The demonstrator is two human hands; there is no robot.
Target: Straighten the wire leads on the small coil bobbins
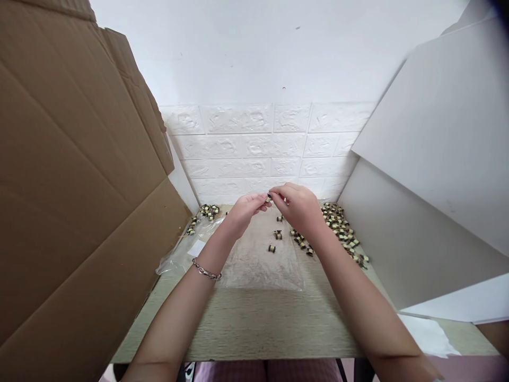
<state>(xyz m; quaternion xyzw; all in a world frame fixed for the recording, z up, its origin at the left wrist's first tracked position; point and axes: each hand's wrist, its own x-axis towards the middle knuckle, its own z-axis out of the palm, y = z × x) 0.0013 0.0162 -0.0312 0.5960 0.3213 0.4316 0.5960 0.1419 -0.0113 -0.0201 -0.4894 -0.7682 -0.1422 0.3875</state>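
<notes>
Raised over the far part of the table, my left hand (245, 211) pinches a small coil bobbin (269, 198) with a black frame and yellow wrap. My right hand (296, 204) is closed, thumb and fingertips pinching the same coil at its right end. Whether they grip its body or a thin wire lead is too small to tell. Below the hands, a few loose bobbins lie apart, among them one coil bobbin (272, 248) and another bobbin (278, 234). More lie under and beside my right wrist.
A clear plastic sheet (262, 273) covers part of the wooden table (254, 323). A large bobbin pile (342, 231) lies right, a smaller pile (209, 211) at back left. A cardboard panel (79, 175) stands left, white boards (433, 132) right, a brick-pattern wall (254, 146) behind.
</notes>
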